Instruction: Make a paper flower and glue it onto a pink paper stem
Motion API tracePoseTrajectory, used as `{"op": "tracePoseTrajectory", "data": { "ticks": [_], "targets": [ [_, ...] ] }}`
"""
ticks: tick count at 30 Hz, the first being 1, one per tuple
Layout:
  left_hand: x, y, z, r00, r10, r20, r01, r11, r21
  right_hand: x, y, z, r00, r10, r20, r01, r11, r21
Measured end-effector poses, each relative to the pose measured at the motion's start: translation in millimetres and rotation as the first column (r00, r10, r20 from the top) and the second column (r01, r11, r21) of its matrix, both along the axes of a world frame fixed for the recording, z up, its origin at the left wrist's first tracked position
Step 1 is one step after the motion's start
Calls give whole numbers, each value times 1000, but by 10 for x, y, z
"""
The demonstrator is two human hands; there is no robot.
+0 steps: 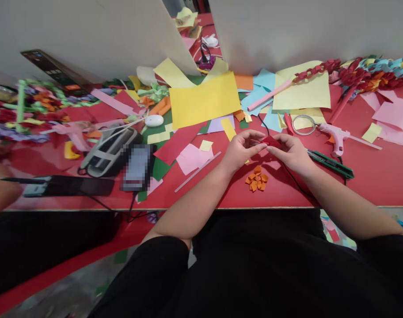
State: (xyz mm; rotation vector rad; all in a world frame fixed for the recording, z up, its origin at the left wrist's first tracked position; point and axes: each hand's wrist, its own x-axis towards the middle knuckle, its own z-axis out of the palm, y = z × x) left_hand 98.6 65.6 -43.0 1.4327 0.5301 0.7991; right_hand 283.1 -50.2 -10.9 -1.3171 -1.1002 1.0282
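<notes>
Pale panels (307, 33) stand behind a red table (375, 183) strewn with cut paper. Largest of the loose paper is a yellow sheet (204, 101), lying flat beyond the hands among smaller scraps. The left hand (244, 149) and right hand (289, 150) meet just above the table, thumbs and fingers of both pinched together. Near the right hand lie a pink glue gun (337, 136), its stick poking out behind, and a green cutter (332, 164); neither is held. Below the hands, nearer the table edge, small orange pieces (254, 176) lie grouped like a flower; these look already folded and set aside. Smallest is the red paper (271, 141), gripped between both hands' fingertips. It shows creased, angled faces, so folding seems partly done; the fingers hide whether any folds are left.
</notes>
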Motion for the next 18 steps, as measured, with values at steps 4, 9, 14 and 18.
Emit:
{"op": "tracePoseTrajectory", "data": {
  "ticks": [4,9,14,18],
  "targets": [
    [3,3,-6,1000,-13,10,13,1000,-9,-4,7,-29,1000,-14,26,14,1000,9],
    [14,34,-24,997,-77,32,81,988,-134,12,29,-72,996,-41,80,41,999,0],
    [10,28,-8,995,-95,17,96,972,-216,9,28,-46,995,-43,85,42,999,13],
    [-6,15,33,997,-74,-10,70,970,-232,8,16,-23,994,-38,106,39,999,-9]
  ]
}}
